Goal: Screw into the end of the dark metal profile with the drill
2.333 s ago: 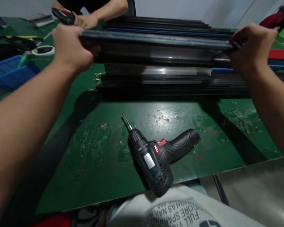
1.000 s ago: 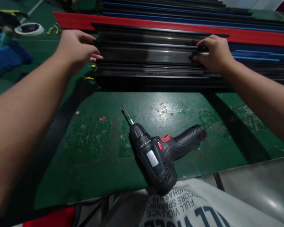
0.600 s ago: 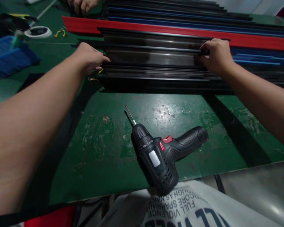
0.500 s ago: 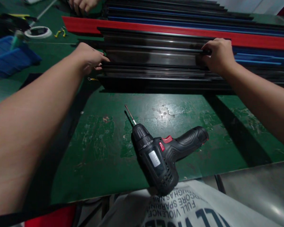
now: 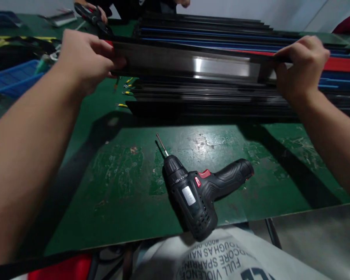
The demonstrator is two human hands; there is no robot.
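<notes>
the left hand (image 5: 86,58) and right hand (image 5: 301,68) are partly closed, gripping opposite ends of a dark metal strip (image 5: 177,60). the strip is raised beyond the drill (image 5: 192,194), above other black strips (image 5: 207,105). the drill lies on the green table (image 5: 119,210), bit pointing toward those strips.

A single view is looking forward and down from the wearer's head, facing across the green table (image 5: 128,217) toward the pale wall (image 5: 221,11) at the far side. It is taking in the power drill (image 5: 192,198) from close above (the printed white cloth (image 5: 218,256) is showing even nearer), while the dark profile (image 5: 175,60) is lying farther out.
</notes>
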